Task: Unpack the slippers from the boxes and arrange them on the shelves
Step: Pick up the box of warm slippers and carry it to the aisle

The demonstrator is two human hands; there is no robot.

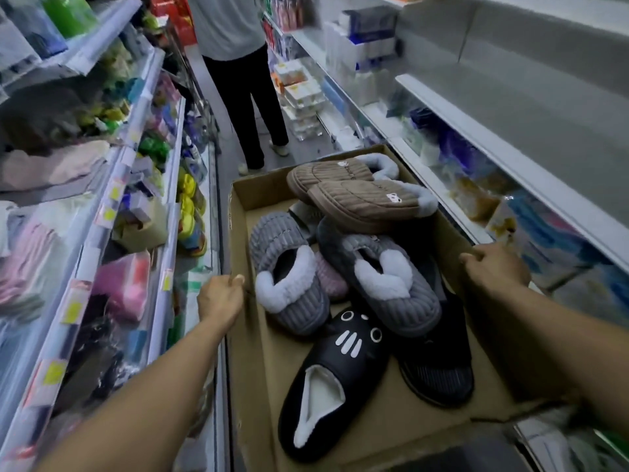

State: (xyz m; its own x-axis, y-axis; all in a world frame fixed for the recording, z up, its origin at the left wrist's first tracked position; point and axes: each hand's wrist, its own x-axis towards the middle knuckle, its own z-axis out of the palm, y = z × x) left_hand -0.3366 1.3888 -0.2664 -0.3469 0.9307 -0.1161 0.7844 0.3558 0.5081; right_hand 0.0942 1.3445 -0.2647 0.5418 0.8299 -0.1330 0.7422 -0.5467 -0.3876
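The left hand [221, 298] grips the left wall of the cardboard box [262, 376], thumb on the rim at 9 o'clock. The right hand [493, 270] curls over the right rim at 3 o'clock, so both hands hold the box and neither holds a slipper. Whether the box rests on anything cannot be told. Inside, the slippers lie in a loose heap: a brown pair [360, 199] on top at 12 o'clock, 2 grey fleece-lined slippers [289, 270] in the middle beside a pink one [326, 277], a black cat-face slipper [335, 379] at 6 o'clock and a dark striped slipper [439, 376] at 5 o'clock. The step in hand looks like positioning the box in the aisle between the left shelves [136, 155] and the right shelves [510, 151]; unpacking has not begun. The next move probably calls for settling the box, freeing 1 hand and lifting a matched pair, the brown pair being the most reachable. A person [238, 80] stands in the aisle at 12 o'clock.
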